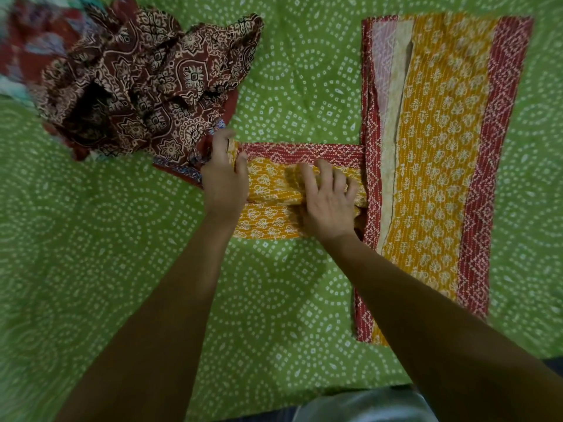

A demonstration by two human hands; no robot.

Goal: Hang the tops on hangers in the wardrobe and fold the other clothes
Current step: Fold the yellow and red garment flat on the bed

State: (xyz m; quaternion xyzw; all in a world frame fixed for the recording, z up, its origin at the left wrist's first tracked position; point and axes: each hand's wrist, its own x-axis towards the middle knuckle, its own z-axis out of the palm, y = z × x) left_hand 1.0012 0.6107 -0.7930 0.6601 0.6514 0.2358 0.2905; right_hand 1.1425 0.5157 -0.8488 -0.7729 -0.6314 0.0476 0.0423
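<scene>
The yellow-and-red garment (432, 166) lies flat toward the bed's (122, 269) right edge. The left hand (224, 178) pinches its sleeve end while the right hand (327, 197) presses spread fingers mid-sleeve, apparently anchoring a fold.

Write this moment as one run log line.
fold | left hand pinches sleeve end | right hand presses yellow garment | maroon pile waiting
</scene>
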